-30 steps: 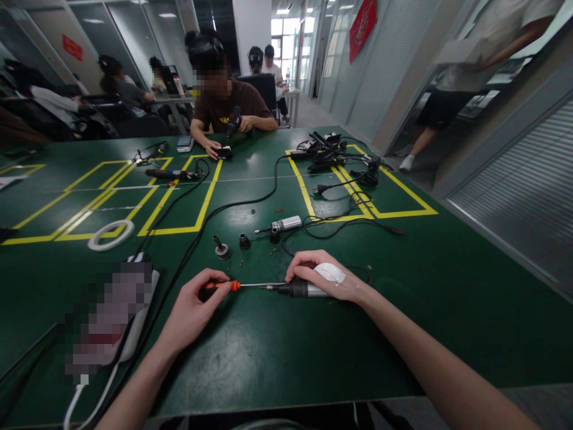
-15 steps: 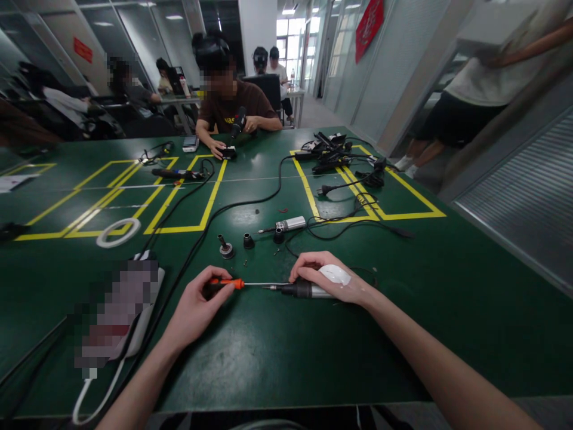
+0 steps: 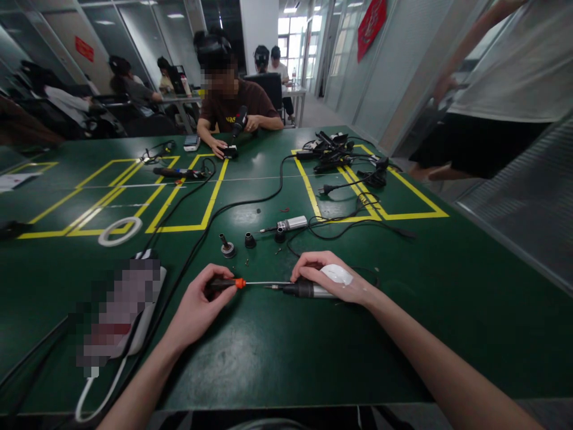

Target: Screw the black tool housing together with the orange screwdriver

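Note:
My left hand [image 3: 201,304] is closed around the handle of a screwdriver [image 3: 240,283], black and orange, whose shaft points right. My right hand [image 3: 331,278] rests over a silver and black cylindrical tool [image 3: 304,289]; its thumb and fingertips meet at the end of the screwdriver shaft. A white patch lies on the back of that hand. Beyond the hands stand a round knob-like part [image 3: 227,248], a black cone-shaped part [image 3: 249,240] and another black part [image 3: 280,235]. A second silver cylinder [image 3: 293,223] lies behind them.
Black cables and plugs [image 3: 331,152] are piled at the back right. A white tape ring [image 3: 120,231] and a phone on a white block [image 3: 150,310] are on the left. Across the green table [image 3: 250,358] sits a person [image 3: 242,107]; another person [image 3: 501,101] stands at the right.
The screwdriver handle has turned in my left hand, showing more black and less orange. My right hand has barely moved. The person at the right has come closer.

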### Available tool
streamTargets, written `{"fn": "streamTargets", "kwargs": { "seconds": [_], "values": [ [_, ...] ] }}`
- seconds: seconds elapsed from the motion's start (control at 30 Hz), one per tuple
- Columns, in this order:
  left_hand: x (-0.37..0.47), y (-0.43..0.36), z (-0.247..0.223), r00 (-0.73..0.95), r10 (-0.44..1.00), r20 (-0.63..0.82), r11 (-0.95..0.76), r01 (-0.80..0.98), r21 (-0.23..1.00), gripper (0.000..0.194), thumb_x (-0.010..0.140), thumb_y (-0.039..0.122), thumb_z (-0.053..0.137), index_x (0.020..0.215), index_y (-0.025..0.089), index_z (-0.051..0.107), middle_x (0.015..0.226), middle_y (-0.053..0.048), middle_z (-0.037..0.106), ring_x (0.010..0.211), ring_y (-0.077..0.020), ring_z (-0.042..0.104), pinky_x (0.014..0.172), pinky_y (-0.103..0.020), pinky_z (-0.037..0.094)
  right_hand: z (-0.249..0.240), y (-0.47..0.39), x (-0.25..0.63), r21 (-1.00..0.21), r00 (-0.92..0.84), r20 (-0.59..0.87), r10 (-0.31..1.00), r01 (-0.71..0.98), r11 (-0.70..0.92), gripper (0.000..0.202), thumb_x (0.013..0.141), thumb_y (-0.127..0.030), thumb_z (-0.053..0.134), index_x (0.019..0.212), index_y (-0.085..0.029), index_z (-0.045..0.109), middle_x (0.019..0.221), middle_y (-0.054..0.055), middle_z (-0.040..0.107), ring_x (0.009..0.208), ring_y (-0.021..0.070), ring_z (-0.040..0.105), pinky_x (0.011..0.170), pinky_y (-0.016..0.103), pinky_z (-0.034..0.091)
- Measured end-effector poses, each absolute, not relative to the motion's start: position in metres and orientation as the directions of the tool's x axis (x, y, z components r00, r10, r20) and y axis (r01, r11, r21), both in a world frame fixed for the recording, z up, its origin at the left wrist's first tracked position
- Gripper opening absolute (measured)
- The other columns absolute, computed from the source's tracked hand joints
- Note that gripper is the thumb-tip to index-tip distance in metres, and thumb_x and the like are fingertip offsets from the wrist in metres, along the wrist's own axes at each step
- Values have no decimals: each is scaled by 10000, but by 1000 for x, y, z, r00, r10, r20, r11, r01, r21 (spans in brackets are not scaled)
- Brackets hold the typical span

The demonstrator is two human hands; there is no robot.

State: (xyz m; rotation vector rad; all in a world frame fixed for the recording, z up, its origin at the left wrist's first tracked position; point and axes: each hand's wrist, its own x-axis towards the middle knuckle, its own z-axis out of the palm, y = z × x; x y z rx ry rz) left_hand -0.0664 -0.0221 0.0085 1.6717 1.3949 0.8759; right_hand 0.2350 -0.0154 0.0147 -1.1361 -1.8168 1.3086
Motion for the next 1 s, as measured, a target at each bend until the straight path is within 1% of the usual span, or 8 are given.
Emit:
{"fn": "streamTargets", "kwargs": {
  "seconds": [0.17,0.33,0.4,0.6,0.7,0.87,1.0],
  "values": [
    [-68,-21,8,156,987,21,-91,454,886,268,778,441,731,876,196,683,813,-9,685,706,-172,634,654,-260,509,13,-15,235,-947,-437,13,899,284,152,217,929,-286,586,837,-163,740,913,67,777,846,189,703,789,283,536],
    [-68,-21,8,126,992,8,-62,436,898,308,761,474,753,885,199,688,862,-24,724,786,-207,689,750,-303,559,14,-15,235,-945,-431,24,902,285,162,216,927,-275,579,830,-164,736,900,67,773,836,191,700,780,284,530],
    [-68,-20,7,107,994,18,-64,444,894,317,763,488,756,879,200,694,865,-26,730,793,-211,695,766,-308,562,14,-16,235,-946,-431,18,902,285,155,217,926,-275,578,831,-163,738,902,67,773,834,189,698,781,282,531],
    [-67,-20,7,130,991,34,-90,456,886,341,804,540,728,808,201,691,780,-25,722,708,-198,661,716,-299,545,15,-16,234,-944,-420,14,907,293,151,206,921,-272,585,824,-169,735,886,58,770,809,182,689,769,276,525],
    [-66,-21,9,136,990,41,-101,471,876,310,814,515,708,813,205,697,788,-24,716,719,-197,654,719,-294,535,14,-16,235,-944,-420,17,908,292,153,206,920,-272,585,824,-169,735,889,61,771,810,184,689,766,277,525],
    [-67,-21,11,142,988,54,-116,478,871,266,769,458,725,853,209,680,828,-17,710,717,-188,634,676,-273,511,14,-16,235,-943,-427,12,904,297,153,208,922,-275,581,830,-173,738,899,60,776,822,186,693,771,280,533],
    [-69,-21,10,148,988,44,-110,478,871,275,776,467,715,849,204,688,818,-13,698,727,-187,638,687,-272,509,15,-16,235,-943,-427,11,904,295,151,218,926,-296,584,830,-172,735,901,61,773,822,185,694,777,280,534]
  ]
}}
